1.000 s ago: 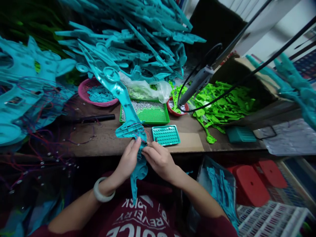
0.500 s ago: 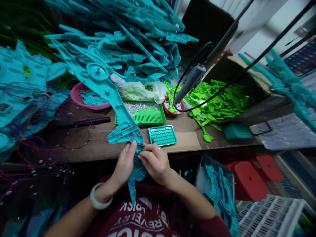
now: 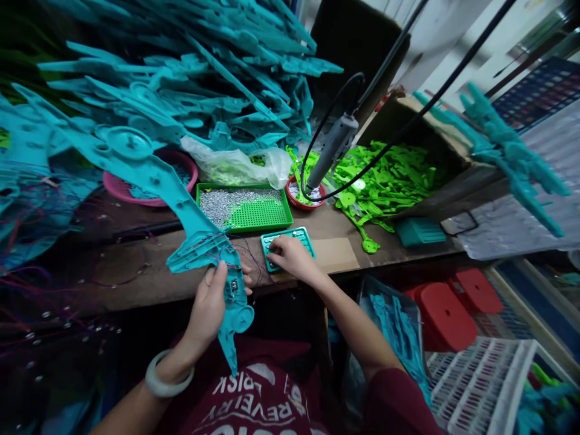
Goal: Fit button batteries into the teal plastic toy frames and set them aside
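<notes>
Wooden bench [image 3: 136, 278]: long teal plastic shell [image 3: 158, 178], thin wires [image 3: 212, 244] across.

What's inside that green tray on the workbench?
In the green tray, a heap of small silvery pieces covers the left half; the right half shows bare perforated floor. A clear plastic bag overlaps the far rim, hiding that edge.

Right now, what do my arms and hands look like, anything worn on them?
The left hand and right hand are bare, no gloves. A pale, smooth bangle circles the left wrist. Forearms are uncovered; a dark red sleeve covers the right upper arm.
</notes>
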`<act>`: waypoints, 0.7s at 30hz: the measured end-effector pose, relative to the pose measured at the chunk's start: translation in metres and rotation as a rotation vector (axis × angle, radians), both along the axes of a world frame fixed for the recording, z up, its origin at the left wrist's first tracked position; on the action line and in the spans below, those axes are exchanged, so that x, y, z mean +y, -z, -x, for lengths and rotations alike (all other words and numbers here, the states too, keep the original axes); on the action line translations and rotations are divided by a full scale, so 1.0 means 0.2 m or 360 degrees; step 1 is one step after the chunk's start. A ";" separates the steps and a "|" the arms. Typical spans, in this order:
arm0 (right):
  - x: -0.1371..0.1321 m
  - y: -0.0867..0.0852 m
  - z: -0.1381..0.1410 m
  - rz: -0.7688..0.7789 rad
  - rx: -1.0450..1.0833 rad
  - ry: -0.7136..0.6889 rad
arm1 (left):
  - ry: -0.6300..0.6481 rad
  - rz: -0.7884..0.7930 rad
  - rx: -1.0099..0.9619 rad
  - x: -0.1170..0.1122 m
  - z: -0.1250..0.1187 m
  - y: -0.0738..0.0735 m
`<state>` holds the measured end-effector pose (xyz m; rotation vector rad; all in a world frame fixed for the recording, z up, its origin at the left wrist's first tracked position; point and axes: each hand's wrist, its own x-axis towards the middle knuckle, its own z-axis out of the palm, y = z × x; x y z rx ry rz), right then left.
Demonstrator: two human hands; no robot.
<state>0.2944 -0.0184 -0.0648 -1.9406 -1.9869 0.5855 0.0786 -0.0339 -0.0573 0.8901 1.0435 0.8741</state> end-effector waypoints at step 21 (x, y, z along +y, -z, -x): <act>-0.22 0.00 0.36 -0.1339 0.0253 -0.0527 | -0.0134 -0.0165 0.0095 0.02 -0.06 0.01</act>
